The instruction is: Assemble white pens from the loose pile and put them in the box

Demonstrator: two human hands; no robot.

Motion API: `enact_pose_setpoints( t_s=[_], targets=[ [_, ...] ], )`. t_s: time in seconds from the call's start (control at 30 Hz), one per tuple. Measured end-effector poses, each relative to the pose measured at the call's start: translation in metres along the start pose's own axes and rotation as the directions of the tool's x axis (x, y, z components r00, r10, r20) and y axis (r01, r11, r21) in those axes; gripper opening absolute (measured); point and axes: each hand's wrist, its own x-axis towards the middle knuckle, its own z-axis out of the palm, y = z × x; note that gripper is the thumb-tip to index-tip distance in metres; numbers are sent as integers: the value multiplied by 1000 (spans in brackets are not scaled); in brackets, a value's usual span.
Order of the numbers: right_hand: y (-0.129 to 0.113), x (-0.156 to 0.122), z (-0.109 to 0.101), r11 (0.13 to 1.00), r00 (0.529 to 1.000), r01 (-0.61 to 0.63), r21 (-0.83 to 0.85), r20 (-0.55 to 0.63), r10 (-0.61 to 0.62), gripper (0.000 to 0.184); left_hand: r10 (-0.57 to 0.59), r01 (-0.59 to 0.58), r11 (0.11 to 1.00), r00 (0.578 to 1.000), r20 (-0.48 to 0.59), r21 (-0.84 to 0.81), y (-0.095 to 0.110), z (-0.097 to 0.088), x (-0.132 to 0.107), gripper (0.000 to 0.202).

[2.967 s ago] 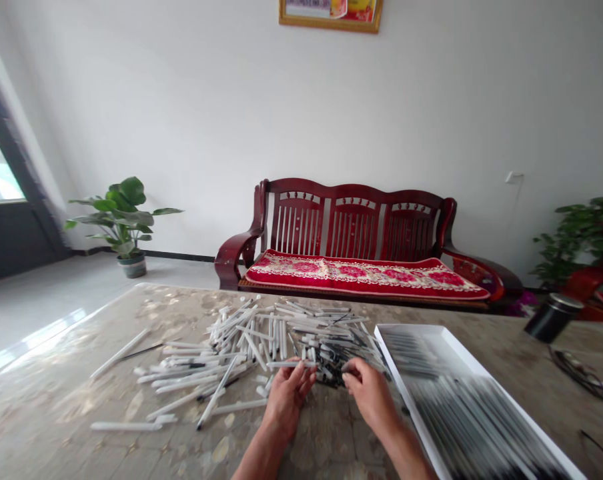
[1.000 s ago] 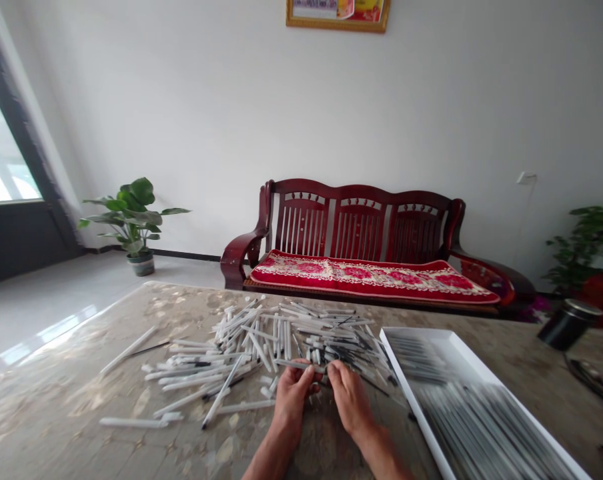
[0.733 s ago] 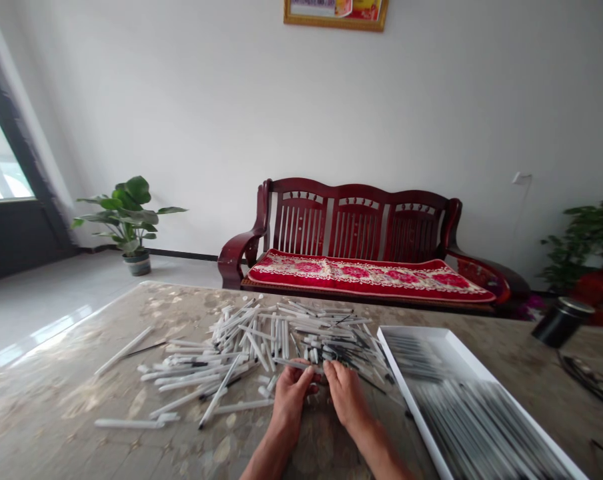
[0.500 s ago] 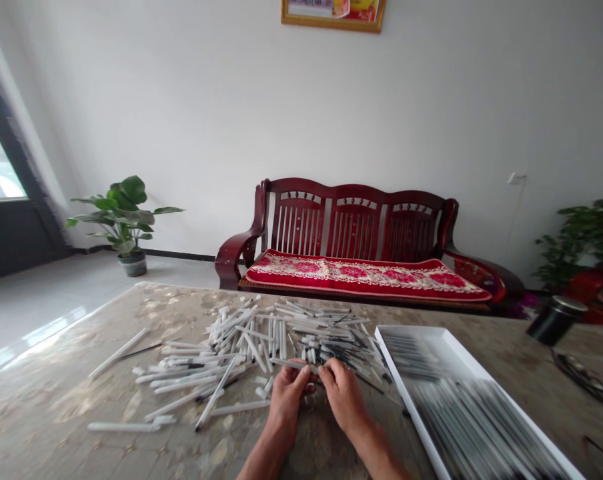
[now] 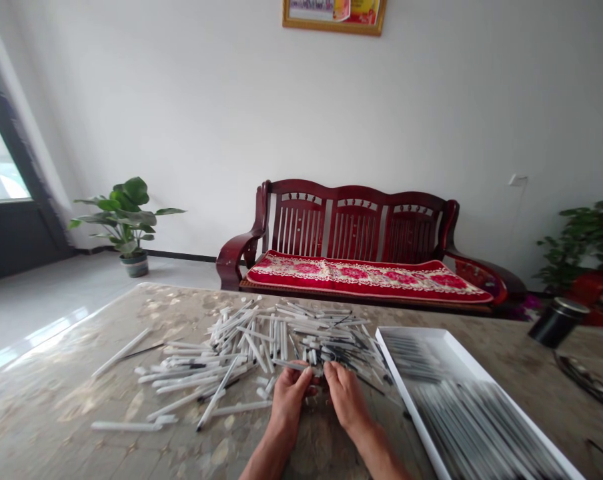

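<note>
My left hand [image 5: 287, 397] is closed on a pen [image 5: 289, 365], pinching it between thumb and fingers, with its pale barrel pointing left. Close by on the right, my right hand [image 5: 347, 398] has its thumb and fingertips drawn together near the pen's other end. What those fingertips hold is too small and blurred to make out. Just beyond both hands spreads a loose pile of white pen parts [image 5: 246, 339], some with dark pieces among them. Small white caps [image 5: 265, 385] lie to the left of my left hand.
To the right stands a white box [image 5: 406, 400] with rows of grey pens [image 5: 481, 427]. Behind it are a black cylindrical cup [image 5: 556, 323] and a dark cable [image 5: 584, 380]. A patterned cloth covers the table [image 5: 181, 460]. Across from me is a red wooden bench [image 5: 356, 230].
My right hand has shifted slightly right, widening the gap between its fingertips and my left hand's. The left hand keeps the pen in nearly the same place.
</note>
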Motion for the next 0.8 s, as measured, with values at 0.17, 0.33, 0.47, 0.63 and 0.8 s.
enact_pose_setpoints(
  t_s=[0.17,0.33,0.47,0.63,0.8],
  targets=[
    [2,0,2,1000,1000,-14,-6,-1,14,49,9,-9,1000,1000,18,21,1,1,-2,42],
    [2,-1,1,997,1000,-26,67,14,25,51,13,-14,999,1000,3,30,1,1,-1,43],
    [0,0,2,994,998,-60,92,0,61,48,37,-37,998,999,12,50,0,0,-1,41],
    [-4,0,7,856,919,-392,337,186,348,50,90,-94,993,995,51,71,1,1,-4,39],
    [-9,1,7,741,852,-522,422,291,434,53,177,-186,977,980,94,104,5,3,-4,37]
  ],
)
